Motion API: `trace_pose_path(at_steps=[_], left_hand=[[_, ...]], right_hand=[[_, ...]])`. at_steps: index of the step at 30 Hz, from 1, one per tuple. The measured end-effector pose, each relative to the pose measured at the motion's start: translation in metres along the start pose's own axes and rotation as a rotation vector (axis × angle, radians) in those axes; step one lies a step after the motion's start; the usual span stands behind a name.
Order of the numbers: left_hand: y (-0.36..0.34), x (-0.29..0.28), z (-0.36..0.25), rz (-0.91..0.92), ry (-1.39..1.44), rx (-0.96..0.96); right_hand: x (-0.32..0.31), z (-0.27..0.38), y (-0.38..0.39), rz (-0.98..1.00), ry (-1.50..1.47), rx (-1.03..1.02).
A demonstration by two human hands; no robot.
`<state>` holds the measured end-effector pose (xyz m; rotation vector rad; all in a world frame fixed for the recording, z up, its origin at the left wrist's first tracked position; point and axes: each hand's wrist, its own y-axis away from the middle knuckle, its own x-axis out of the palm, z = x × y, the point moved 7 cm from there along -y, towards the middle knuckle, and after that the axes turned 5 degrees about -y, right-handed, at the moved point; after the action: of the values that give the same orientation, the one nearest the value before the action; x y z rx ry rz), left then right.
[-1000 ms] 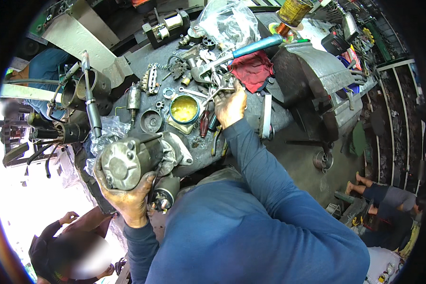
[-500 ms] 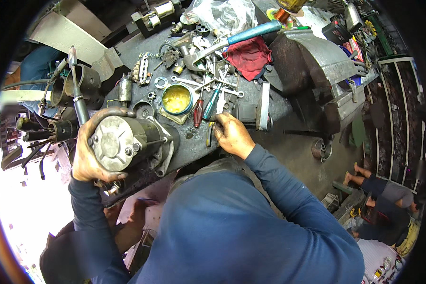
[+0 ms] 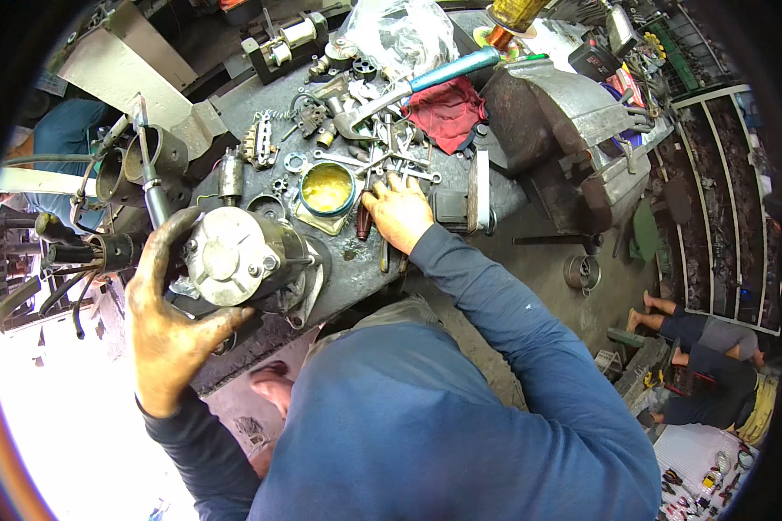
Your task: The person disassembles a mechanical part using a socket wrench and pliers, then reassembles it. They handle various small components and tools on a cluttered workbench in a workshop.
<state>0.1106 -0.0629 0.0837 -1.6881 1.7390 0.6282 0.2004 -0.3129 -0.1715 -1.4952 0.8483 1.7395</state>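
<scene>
A grey cylindrical starter motor [image 3: 228, 253] stands at the bench's near left edge, its round end cap with bolts facing up. My left hand [image 3: 167, 300] curves around its left side with thumb and fingers wide apart; whether a fingertip touches the casing I cannot tell. My right hand [image 3: 400, 214] lies over the hand tools, fingers stretched forward and apart, covering the blue-handled screwdriver. Beside its thumb is a dark red screwdriver handle [image 3: 364, 222]. Wrenches [image 3: 391, 161] lie just beyond the fingertips. Left of them sits an open round tin of yellow grease [image 3: 328, 188].
A blue-handled hammer [image 3: 443, 74] lies across the tools beside a red cloth [image 3: 447, 113]. A large grey metal housing [image 3: 573, 104] stands at the right. Cylindrical metal parts [image 3: 158, 161] and cables crowd the left. Another person's legs [image 3: 656, 313] show far right.
My left hand has loosened from the starter motor and spread open at its left. My right hand has moved forward from the bench edge onto the screwdrivers and wrenches.
</scene>
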Motion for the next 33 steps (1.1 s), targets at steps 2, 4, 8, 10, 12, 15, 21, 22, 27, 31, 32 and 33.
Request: trace_pose_path(at_steps=[2, 4, 8, 10, 12, 15, 21, 22, 27, 31, 32, 33], left_hand=[[0.013, 0.002, 0.0, -0.104, -0.001, -0.024], [0.021, 0.007, 0.0, -0.162, 0.044, -0.009], [0.028, 0.014, 0.006, -0.207, 0.171, -0.011], [0.028, 0.013, 0.005, -0.232, 0.162, 0.032], [0.028, 0.01, 0.005, -0.254, 0.1, 0.061], [0.028, 0.009, 0.006, -0.238, 0.114, 0.049], [0.023, 0.006, -0.007, -0.233, 0.25, 0.149], [0.022, 0.007, -0.01, -0.236, 0.194, 0.174], [0.022, 0.019, -0.015, -0.213, 0.082, 0.177], [0.024, 0.024, -0.013, -0.214, 0.074, 0.143], [0.024, 0.024, -0.012, -0.21, 0.102, 0.13], [0.024, 0.024, -0.013, -0.211, 0.088, 0.141]], right_hand=[[-0.001, 0.003, 0.001, -0.032, 0.014, -0.096], [-0.005, 0.008, 0.004, -0.086, 0.042, -0.195], [-0.01, 0.014, 0.006, 0.022, 0.121, -0.27], [-0.044, 0.015, 0.007, -0.108, -0.019, -0.21], [-0.096, 0.01, 0.006, -0.331, -0.3, -0.061], [-0.197, 0.009, 0.015, -0.638, -0.706, -0.099], [-0.368, 0.057, 0.03, -0.923, -0.778, -0.569], [-0.381, 0.068, 0.032, -0.876, -0.739, -0.651], [-0.376, 0.104, 0.03, -0.572, -0.613, -0.715], [-0.362, 0.106, 0.028, -0.476, -0.577, -0.701], [-0.36, 0.105, 0.027, -0.465, -0.572, -0.697], [-0.358, 0.104, 0.027, -0.45, -0.57, -0.692]])
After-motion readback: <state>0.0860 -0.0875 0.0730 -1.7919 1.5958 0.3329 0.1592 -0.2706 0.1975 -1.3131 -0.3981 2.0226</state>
